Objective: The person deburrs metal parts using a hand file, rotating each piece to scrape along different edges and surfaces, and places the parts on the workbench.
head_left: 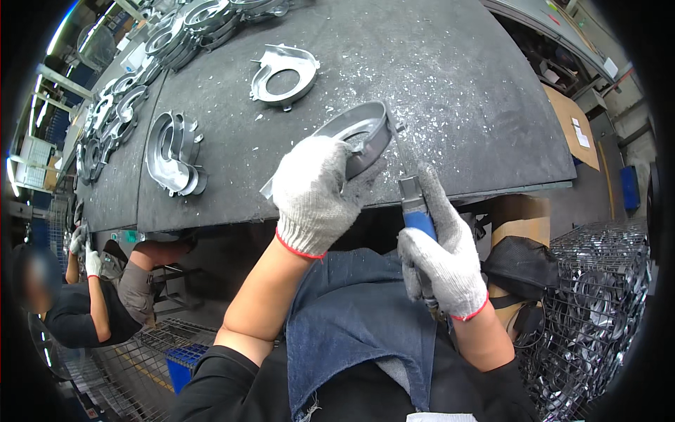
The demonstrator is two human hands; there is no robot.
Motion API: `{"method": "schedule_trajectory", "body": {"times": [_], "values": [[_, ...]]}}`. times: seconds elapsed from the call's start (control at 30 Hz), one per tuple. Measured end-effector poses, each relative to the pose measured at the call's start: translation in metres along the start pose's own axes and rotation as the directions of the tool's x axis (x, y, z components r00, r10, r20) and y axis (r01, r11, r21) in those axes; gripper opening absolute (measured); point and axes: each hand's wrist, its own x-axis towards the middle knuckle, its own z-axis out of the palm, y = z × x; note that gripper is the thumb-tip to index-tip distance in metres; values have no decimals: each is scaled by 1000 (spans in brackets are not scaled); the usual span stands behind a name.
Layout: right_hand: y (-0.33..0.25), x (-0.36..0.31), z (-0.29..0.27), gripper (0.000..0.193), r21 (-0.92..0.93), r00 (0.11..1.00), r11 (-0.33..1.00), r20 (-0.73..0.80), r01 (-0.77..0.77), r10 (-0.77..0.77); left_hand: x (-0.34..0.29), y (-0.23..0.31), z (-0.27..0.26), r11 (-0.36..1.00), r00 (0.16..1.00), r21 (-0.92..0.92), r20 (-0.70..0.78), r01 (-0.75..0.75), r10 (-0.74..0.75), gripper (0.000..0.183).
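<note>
My left hand (313, 190), in a grey-white knit glove with a red cuff, grips a curved silver metal casting (374, 144) above the front of the dark table. The casting is tilted, and my fingers partly hide it. My right hand (453, 257), gloved alike, is wrapped round a blue hand tool (420, 222) with a dark metal head. A thin file-like blade points from the tool toward the casting's right edge; whether they touch I cannot tell. Behind lies a loose casting (309, 69), with another casting (163, 151) to the left.
Small metal chips are scattered over the dark tabletop (478, 91). Stacked castings (169, 42) line its far left. A wire cage (598, 302) full of metal parts stands at my right, beside a black bag (520, 264). A co-worker (91, 302) sits at the left.
</note>
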Motion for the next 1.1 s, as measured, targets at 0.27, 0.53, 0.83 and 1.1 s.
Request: {"method": "schedule_trajectory", "body": {"times": [0.27, 0.53, 0.83, 1.1], "values": [[-1, 11, -11, 105, -288, 954, 911, 34, 296, -299, -10, -39, -16, 622, 843, -635, 88, 458, -530, 48], [0, 15, 25, 71, -646, 794, 466, 440, 605, -419, 9, -23, -92, 899, 911, -156, 117, 410, -395, 46], [-31, 8, 28, 63, -798, 708, -230, 601, 557, -370, 13, -66, -104, 954, 958, -295, 282, 47, 40, 48], [-36, 16, -9, 91, -462, 767, 887, 567, -4, 299, 42, -71, -101, 900, 694, -350, 581, -259, 426, 31]]}}
